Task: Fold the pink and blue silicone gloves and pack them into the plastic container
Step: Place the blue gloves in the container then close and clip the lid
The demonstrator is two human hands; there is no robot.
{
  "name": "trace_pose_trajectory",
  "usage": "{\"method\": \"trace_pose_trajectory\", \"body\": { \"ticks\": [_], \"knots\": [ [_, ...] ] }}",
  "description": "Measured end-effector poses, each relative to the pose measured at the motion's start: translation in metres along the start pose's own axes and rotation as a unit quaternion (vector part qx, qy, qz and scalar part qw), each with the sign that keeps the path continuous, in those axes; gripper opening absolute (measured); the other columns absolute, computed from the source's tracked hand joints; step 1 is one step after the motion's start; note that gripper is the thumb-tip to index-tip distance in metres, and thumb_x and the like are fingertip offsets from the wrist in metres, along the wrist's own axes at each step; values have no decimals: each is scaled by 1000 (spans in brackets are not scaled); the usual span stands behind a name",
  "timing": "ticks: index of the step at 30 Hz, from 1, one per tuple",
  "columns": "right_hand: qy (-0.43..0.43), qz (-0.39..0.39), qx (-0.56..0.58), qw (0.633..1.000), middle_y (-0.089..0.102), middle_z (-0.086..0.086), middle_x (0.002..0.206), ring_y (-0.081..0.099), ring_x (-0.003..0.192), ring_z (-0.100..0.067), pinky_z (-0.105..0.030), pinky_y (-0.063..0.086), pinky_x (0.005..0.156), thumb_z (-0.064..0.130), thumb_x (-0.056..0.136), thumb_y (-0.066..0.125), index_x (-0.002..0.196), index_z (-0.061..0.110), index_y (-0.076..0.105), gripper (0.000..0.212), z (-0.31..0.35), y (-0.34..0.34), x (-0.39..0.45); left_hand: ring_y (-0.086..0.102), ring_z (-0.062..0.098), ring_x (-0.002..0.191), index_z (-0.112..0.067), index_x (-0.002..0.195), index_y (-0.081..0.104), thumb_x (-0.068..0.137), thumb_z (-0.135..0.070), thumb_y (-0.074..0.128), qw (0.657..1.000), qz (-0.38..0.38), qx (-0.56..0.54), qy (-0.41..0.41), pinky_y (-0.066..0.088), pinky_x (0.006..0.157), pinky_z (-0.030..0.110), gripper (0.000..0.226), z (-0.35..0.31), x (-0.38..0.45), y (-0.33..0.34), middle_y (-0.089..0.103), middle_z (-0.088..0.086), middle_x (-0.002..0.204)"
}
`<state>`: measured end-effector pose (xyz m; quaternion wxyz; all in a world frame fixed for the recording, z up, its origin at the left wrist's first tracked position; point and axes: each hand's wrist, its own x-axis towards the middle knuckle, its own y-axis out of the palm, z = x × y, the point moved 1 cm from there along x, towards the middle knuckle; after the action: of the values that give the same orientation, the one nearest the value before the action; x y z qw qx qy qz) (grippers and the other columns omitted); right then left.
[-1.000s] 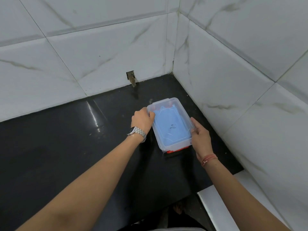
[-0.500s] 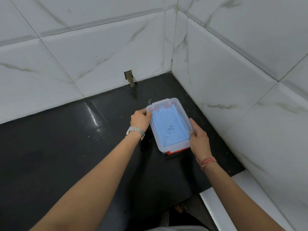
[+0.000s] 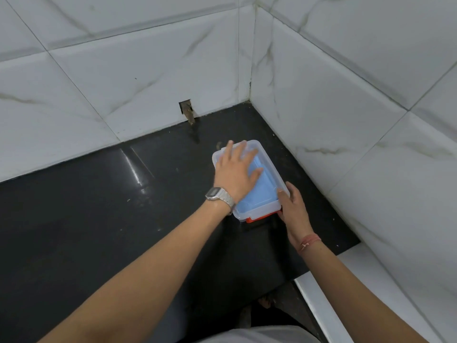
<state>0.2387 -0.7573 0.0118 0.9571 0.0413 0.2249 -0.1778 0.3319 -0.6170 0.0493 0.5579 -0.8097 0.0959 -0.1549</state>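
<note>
Left hand [image 3: 235,169] lies flat, fingers straight and spread, palm pressing down on the clear lid of the rectangular translucent plastic container [image 3: 269,174]. A silver metal wristwatch [image 3: 220,195] sits on that wrist. Right hand [image 3: 293,209] is at the container's near right corner, thumb against the lid rim, the other fingers down along the side wall; whether they curl round the corner or only rest against it is hard to tell from this angle. A red thread bracelet [image 3: 310,242] circles the right wrist.

Light blue silicone glove [image 3: 264,186] shows through the lid, lying flat inside the container. Pink glove not made out. An orange-red clasp [image 3: 257,219] sticks out at the container's near short end.

Container stands on the glossy black stone counter [image 3: 99,219], near the corner where two white marble-veined tiled walls [image 3: 148,82] meet. A small rough hole [image 3: 186,108] is cut in the back wall, just above the counter.
</note>
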Motion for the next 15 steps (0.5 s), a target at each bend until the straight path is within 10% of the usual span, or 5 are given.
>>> {"method": "trace_pose_trajectory", "body": {
  "ticks": [15],
  "knots": [
    [168, -13, 357, 919, 70, -12, 96, 69, 92, -23, -32, 58, 74, 21, 95, 57, 99, 10, 65, 14, -33, -5, -51, 4, 35, 147, -39, 150, 2, 82, -77, 8, 991, 83, 100, 31, 4, 112, 62, 78, -15, -8, 41, 7, 1, 162]
  ]
}}
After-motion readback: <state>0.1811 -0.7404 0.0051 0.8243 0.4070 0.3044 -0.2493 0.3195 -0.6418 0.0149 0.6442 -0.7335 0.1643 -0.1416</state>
